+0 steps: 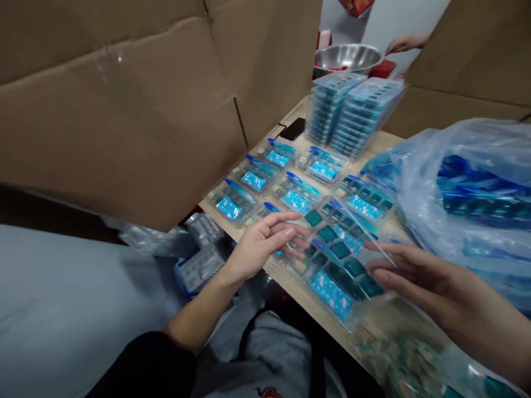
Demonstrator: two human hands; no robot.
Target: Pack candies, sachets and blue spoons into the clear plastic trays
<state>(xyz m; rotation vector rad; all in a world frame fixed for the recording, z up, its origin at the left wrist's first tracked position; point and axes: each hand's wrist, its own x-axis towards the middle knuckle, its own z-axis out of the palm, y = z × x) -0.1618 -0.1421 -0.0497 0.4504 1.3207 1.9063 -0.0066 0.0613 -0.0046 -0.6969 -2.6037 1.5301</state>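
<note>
A clear plastic tray with dark green squares (327,234) is tilted between my two hands, blurred by motion. My left hand (265,240) pinches its left side, the fingertips partly seen through plastic. At the opposite edge, my right hand (418,279) grips it between thumb and fingers. Just below lies a filled clear tray holding a light blue packet with white marks (332,293) and a blue pen-like stick. More such filled trays (296,200) lie in rows on the wooden table, each with a blue stick and packet.
Two tall stacks of clear trays (357,119) stand at the back, near a black phone (293,129). A plastic bag of blue sticks (477,188) is at right. Cardboard (166,99) walls the left. Beyond are a steel bowl (348,57) and another person's hand (404,44).
</note>
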